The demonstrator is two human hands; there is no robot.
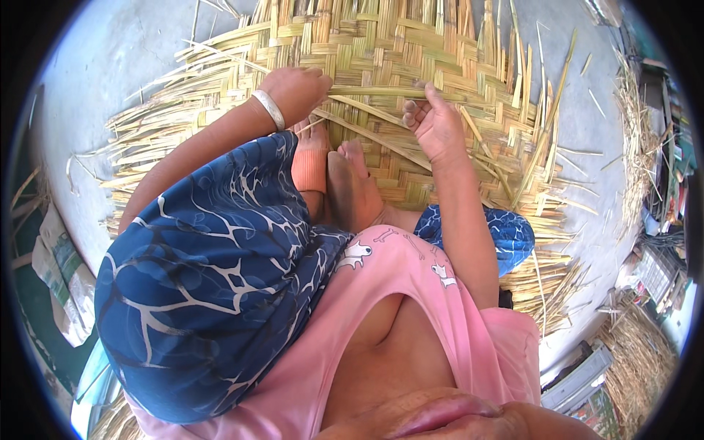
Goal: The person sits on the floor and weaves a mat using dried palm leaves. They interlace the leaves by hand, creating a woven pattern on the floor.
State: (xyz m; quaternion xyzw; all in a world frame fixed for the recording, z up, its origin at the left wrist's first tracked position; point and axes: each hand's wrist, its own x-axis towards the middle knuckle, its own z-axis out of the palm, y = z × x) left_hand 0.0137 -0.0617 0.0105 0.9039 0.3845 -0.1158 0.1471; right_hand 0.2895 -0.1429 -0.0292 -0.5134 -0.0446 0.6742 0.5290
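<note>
Fingers (415, 117) curl; left hand (299, 95) clamps a flat, fibrous strip (374, 92), right hand (440, 128) (grip unclear) alongside.

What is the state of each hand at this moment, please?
Left hand: closed, seemingly holding a flat strip.
Right hand: fingers curled, thumb across the same strip; whether it grips cannot be told.

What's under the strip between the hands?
The mat shows along both edges of the strip; what lies directly beneath it, or under the left hand, is covered.

Left hand (297, 97) curls; right hand (440, 126) (thumb extended) cups.
</note>
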